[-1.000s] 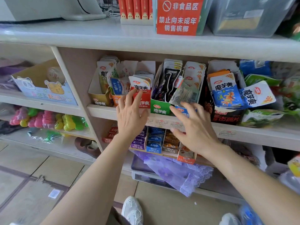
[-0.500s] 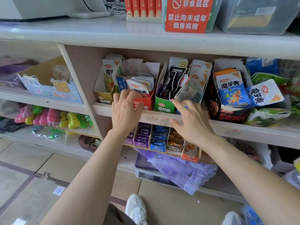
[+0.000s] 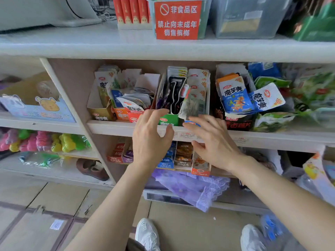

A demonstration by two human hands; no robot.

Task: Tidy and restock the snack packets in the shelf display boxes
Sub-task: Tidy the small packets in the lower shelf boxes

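Two hands: left hand [image 3: 151, 140] and right hand [image 3: 215, 144] are hovering side by side at the front edge of the shelf [image 3: 112, 126].
Left fingers [image 3: 159, 113]: spreading loosely, gripping nothing, tips nearing the green display box [image 3: 168, 120].
Right fingers [image 3: 197, 120]: stretching out straight, holding nothing; contact with the box cannot be told.
Snack packets [image 3: 196, 86]: standing in boxes along the shelf; a grey packet [image 3: 192, 107] is leaning out over the green box's front right corner.

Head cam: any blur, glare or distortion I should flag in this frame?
Head view: slight motion blur on the left hand and right hand; green packets at the right edge are smeared; the top shelf is washed out bright; shelf lines bow slightly from the wide lens; the red sign is legible.
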